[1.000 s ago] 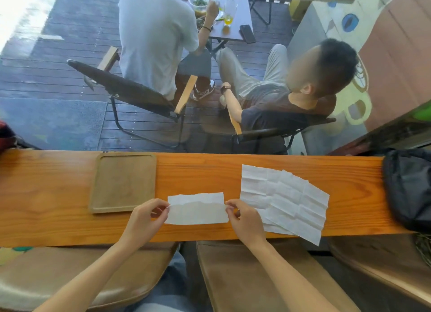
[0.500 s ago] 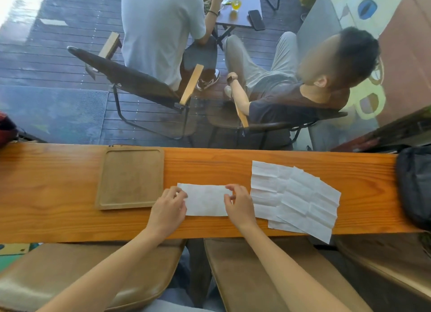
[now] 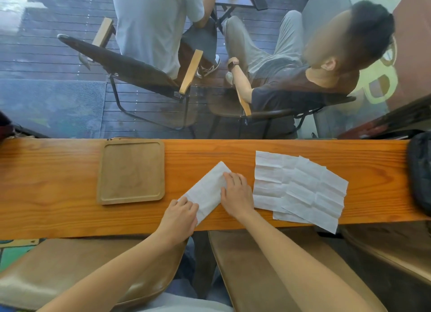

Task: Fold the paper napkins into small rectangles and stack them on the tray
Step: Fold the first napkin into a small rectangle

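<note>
Both hands, left hand and right hand, press flat-fingered, grip loose, on the folded napkin on the bench.

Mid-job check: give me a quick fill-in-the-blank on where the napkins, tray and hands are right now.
1. Both hands, left hand and right hand, rest on the folded ____.
2. The wooden tray holds ____ napkins.
3. The unfolded napkins lie to the ____ of the right hand.
4. The folded napkin lies between the tray and the ____ napkins.

Missing words: napkin; no; right; unfolded
</note>
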